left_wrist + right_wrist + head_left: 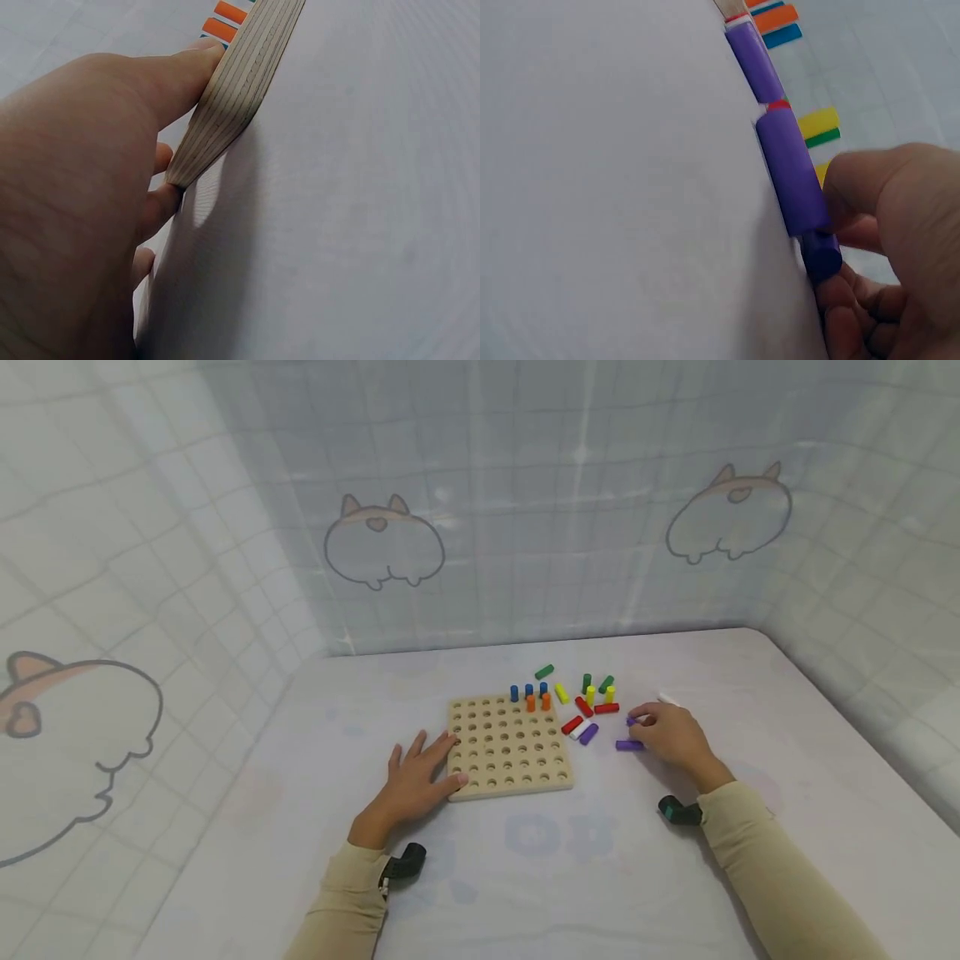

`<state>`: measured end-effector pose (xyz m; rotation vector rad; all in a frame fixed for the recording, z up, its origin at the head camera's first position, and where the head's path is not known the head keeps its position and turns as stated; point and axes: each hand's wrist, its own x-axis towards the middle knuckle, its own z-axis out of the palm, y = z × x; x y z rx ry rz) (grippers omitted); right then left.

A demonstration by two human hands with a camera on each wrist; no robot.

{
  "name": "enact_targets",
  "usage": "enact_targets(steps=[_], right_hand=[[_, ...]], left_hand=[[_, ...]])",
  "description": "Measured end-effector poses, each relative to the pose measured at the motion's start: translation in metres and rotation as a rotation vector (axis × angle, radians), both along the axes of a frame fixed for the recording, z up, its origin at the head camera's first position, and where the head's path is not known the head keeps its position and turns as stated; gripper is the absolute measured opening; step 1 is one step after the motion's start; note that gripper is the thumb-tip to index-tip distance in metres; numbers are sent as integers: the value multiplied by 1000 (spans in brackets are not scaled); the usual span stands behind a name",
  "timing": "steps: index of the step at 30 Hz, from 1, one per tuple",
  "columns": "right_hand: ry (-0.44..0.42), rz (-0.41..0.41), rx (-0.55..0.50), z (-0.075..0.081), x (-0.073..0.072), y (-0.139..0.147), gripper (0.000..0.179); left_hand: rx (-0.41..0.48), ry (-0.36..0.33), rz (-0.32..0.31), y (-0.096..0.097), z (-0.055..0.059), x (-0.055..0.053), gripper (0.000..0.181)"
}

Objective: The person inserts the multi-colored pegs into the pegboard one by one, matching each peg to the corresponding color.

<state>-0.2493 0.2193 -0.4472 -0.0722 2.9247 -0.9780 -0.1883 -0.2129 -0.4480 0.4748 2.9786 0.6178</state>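
A wooden pegboard (498,759) with rows of round holes lies flat in front of me. My left hand (411,783) rests at its left edge, fingers fairly straight and spread, the thumb over the near left corner. Three blue pegs (528,691) stand at the board's far right, with two orange pegs (531,703) just in front. Right of the board, my right hand (671,739) pinches a purple peg (822,256) low at the table, thumb on one side and fingers on the other. Another purple peg (791,172) lies right beside those fingertips.
Between board and right hand are a third purple peg (589,734), red pegs (607,708), a white peg (580,729) and upright yellow pegs (591,695). Green pegs (544,672) are farther back. Another white peg (667,699) lies behind the right hand. Patterned curtains surround the table.
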Motion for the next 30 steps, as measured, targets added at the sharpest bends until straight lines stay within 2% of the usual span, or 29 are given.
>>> enact_targets(steps=[6, 11, 17, 21, 24, 30], right_hand=[[-5, -22, 20, 0, -2, -4, 33], [11, -47, -47, 1, -6, -4, 34], [19, -100, -216, 6, -10, -7, 38], [4, -123, -396, 12, -13, -14, 40], [3, -111, -543, 16, -13, -22, 38], [-3, -74, -648, 23, -17, -43, 38]], left_hand=[[5, 14, -1, -1, 2, -1, 79], [-6, 16, 6, -2, 2, -1, 80], [2, 13, 7, -3, 3, -1, 80], [2, 1, 16, -2, 2, 0, 80], [4, -9, 18, -2, 0, 0, 80], [20, 10, 6, -1, -4, 1, 80]])
